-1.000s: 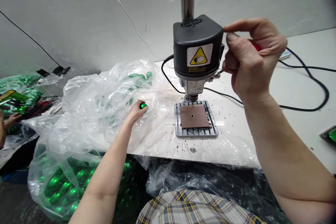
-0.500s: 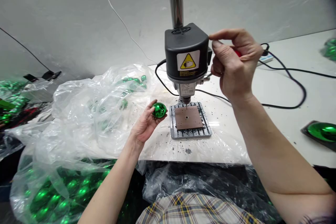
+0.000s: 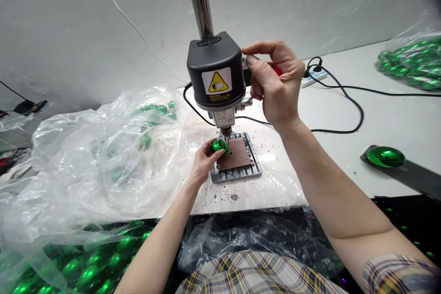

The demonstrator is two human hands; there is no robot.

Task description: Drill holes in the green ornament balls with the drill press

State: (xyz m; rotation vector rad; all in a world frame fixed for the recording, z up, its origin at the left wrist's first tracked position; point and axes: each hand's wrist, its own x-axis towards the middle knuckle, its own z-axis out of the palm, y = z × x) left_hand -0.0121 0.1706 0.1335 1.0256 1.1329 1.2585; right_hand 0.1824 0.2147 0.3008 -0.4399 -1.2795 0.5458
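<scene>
The left hand (image 3: 206, 161) curls around a shiny green round bauble (image 3: 219, 146), held just below the black bench drill (image 3: 216, 71) over a flat brown square plate (image 3: 237, 155); the right hand (image 3: 274, 80) pinches a small red object (image 3: 276, 70) (mostly hidden by the fingers) beside the drill's head

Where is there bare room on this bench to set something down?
The widest free patch is the white tabletop right of the drill press, bordered by the black power cable above and the green bauble on its dark bar below. It's crowded at the drill's plate, where the left hand holds another bauble, and leftward under plastic sheeting.
</scene>
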